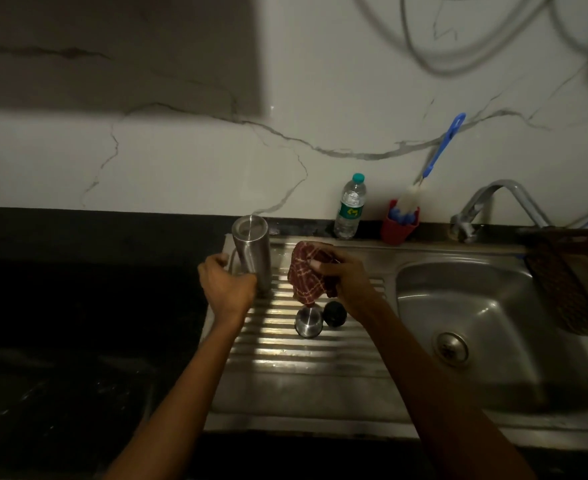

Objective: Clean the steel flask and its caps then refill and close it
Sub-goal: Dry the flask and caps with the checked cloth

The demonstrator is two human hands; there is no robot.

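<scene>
The steel flask (pixel 252 252) stands on the ribbed steel drainboard (pixel 303 355), apparently bottom end up. My left hand (pixel 225 282) grips its lower part from the left. My right hand (pixel 343 275) holds a red checked cloth (pixel 308 271) bunched beside the flask, a little apart from it. Just below the cloth, a steel cap (pixel 308 322) and a black inner cap (pixel 334 313) sit side by side on the drainboard.
A sink basin (pixel 465 327) with a drain lies to the right, a tap (pixel 493 199) behind it. A plastic water bottle (pixel 350 206) and a red cup (pixel 399 225) holding a blue-handled bottle brush (pixel 438 157) stand by the wall. Black counter (pixel 78 306) at left.
</scene>
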